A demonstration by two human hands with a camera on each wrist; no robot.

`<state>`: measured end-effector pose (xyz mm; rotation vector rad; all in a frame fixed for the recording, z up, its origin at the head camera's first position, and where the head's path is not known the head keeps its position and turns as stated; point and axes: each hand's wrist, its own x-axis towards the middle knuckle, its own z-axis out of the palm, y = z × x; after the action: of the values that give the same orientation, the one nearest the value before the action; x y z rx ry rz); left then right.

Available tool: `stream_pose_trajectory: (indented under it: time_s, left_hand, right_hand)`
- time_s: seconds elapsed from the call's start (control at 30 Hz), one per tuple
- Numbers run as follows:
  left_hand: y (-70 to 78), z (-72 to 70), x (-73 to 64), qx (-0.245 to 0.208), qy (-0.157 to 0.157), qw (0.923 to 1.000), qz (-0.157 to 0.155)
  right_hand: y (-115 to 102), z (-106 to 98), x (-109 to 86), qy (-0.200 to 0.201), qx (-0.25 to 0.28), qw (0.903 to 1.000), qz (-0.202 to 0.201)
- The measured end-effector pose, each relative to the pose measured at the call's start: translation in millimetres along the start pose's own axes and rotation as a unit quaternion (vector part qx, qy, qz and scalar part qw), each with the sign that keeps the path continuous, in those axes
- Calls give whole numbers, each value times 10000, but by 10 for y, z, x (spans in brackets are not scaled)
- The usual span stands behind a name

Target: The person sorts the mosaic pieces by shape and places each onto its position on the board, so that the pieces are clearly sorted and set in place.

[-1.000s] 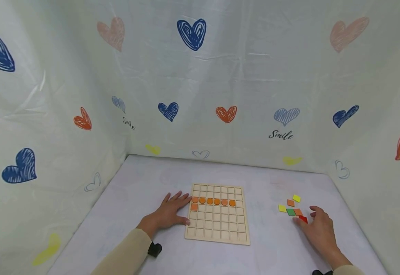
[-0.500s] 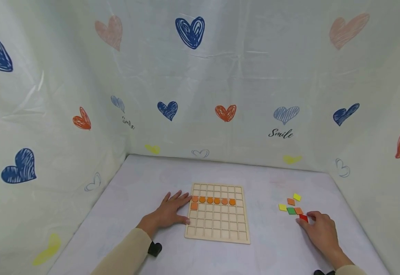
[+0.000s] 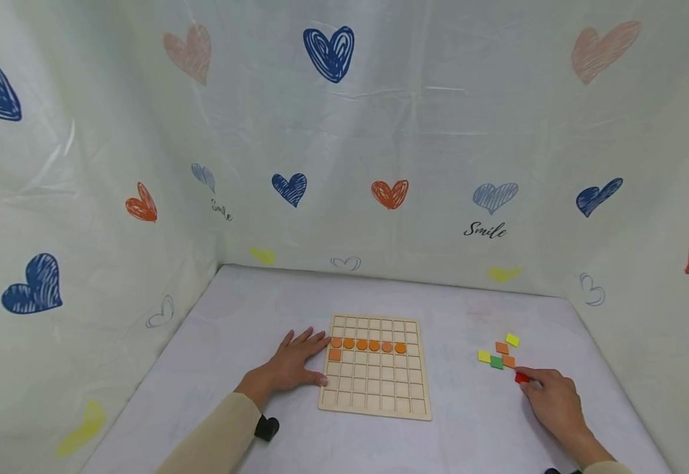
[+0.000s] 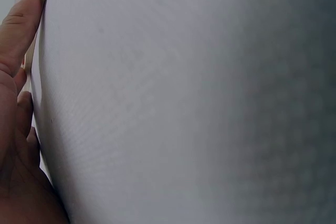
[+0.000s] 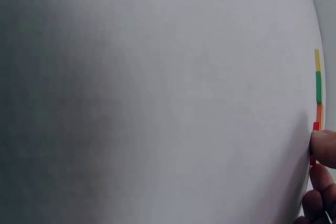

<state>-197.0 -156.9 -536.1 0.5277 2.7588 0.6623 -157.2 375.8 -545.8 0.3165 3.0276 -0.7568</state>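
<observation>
My left hand (image 3: 289,363) lies with fingers spread at the left edge of a wooden grid board (image 3: 380,415); its thumb and fingertips touch that edge. A row of several orange round discs (image 3: 374,345) fills cells of the board, and one orange square tile (image 3: 335,355) sits below the leftmost disc. On the right, my right hand (image 3: 554,395) pinches a red square tile (image 3: 520,378) between thumb and index finger, low over the table. In the right wrist view, the thumb partly covers the red tile (image 5: 316,126).
Beside the right hand lie a green tile (image 3: 496,363), an orange tile (image 3: 509,362), another orange tile (image 3: 501,347), a yellow tile (image 3: 484,356) and a second yellow tile (image 3: 512,340). A heart-printed curtain (image 3: 344,145) stands behind the white table (image 3: 249,289).
My right thumb and index finger have closed on the red tile, which has turned a little. The green, one orange and the nearer yellow tile shifted slightly left. My left hand stays put.
</observation>
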Motion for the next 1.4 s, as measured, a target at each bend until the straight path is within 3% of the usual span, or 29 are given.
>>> stream_pose_trajectory:
  time_s: [0.3,1.4]
  left_hand:
    - [6,7,14,30,10,10000,-51]
    - [21,-6,-5,15,42,10000,-49]
  right_hand:
    - [136,-106,31,-280,194,9994,2]
    - [174,-92,55,-171,468,9987,59]
